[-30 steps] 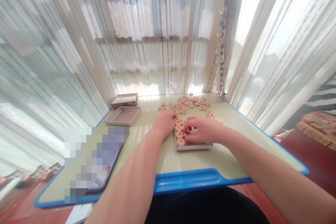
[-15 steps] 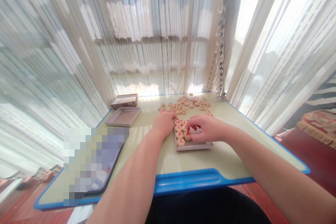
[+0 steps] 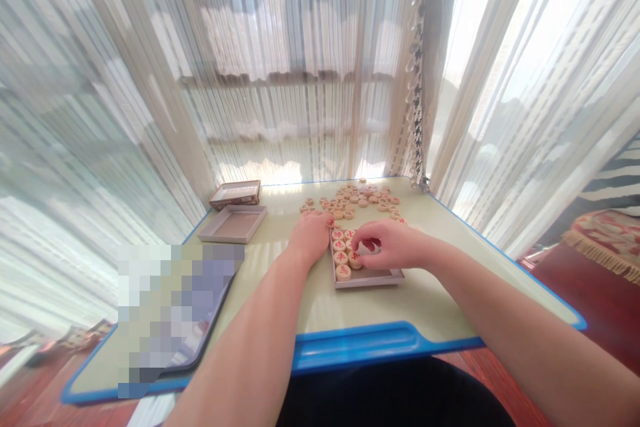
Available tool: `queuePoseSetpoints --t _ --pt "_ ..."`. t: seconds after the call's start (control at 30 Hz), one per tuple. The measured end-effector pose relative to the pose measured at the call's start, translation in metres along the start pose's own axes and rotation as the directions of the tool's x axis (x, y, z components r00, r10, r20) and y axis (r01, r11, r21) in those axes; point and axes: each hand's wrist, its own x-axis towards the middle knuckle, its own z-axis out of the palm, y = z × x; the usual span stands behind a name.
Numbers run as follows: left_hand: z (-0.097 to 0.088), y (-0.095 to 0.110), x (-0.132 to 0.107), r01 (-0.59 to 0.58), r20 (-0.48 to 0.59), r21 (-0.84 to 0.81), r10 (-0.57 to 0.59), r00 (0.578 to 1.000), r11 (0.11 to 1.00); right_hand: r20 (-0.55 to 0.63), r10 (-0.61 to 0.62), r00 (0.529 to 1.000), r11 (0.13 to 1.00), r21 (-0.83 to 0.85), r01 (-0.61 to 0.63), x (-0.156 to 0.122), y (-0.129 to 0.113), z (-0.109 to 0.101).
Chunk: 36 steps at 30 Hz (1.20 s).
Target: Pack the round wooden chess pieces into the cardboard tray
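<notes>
My right hand (image 3: 387,245) is over the shallow grey box (image 3: 370,278), its thumb and fingers curled onto a round wooden xiangqi piece (image 3: 355,260) with a red character. Left of that piece, a column of red-marked xiangqi pieces (image 3: 342,257) lies flat along the box's left wall, faces up. My left hand (image 3: 311,235) is closed by the far left corner of the box; at its fingertips shows a small red-marked xiangqi piece (image 3: 331,223). My right fingers partly cover the pieces in the second column.
Many loose xiangqi pieces (image 3: 364,197) are scattered behind the box. A grey box lid (image 3: 233,238) and another shallow box (image 3: 235,193) are at the far left. A pixelated tablet-like device (image 3: 200,347) rests on the blue-edged table (image 3: 360,345). Sheer curtains (image 3: 300,107) hang beyond.
The view has shifted slightly. My right fingers have moved a little left on the piece in the box, and the red-marked piece at my left fingertips shows more clearly.
</notes>
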Motion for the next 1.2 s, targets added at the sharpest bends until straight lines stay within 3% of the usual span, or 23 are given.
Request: queuePoseSetpoints --t 0.4,0.67,0.77,0.9,1.2 --pt "0.000 -0.002 0.002 0.037 0.009 -0.009 -0.037 0.999 0.999 -0.090 0.016 0.996 0.999 -0.048 -0.020 0.002 0.004 -0.001" --pt "-0.006 0.009 0.001 -0.018 -0.184 -0.142 -0.009 0.983 0.990 -0.256 0.112 0.960 0.981 -0.128 -0.149 0.005 0.010 0.000" --pt "-0.007 0.013 0.001 -0.074 -0.177 -0.186 0.041 0.983 0.980 -0.334 0.129 0.934 0.976 -0.124 -0.179 0.007 0.015 0.000" --pt "-0.005 0.014 0.002 -0.081 -0.181 -0.261 0.034 0.983 0.962 -0.432 0.063 0.900 0.985 -0.116 -0.125 0.009 0.019 0.001" --pt "-0.007 0.022 0.002 -0.019 -0.016 -0.606 0.012 1.000 0.795 -0.429 0.020 0.903 0.995 -0.082 -0.061 0.008 0.020 0.003"
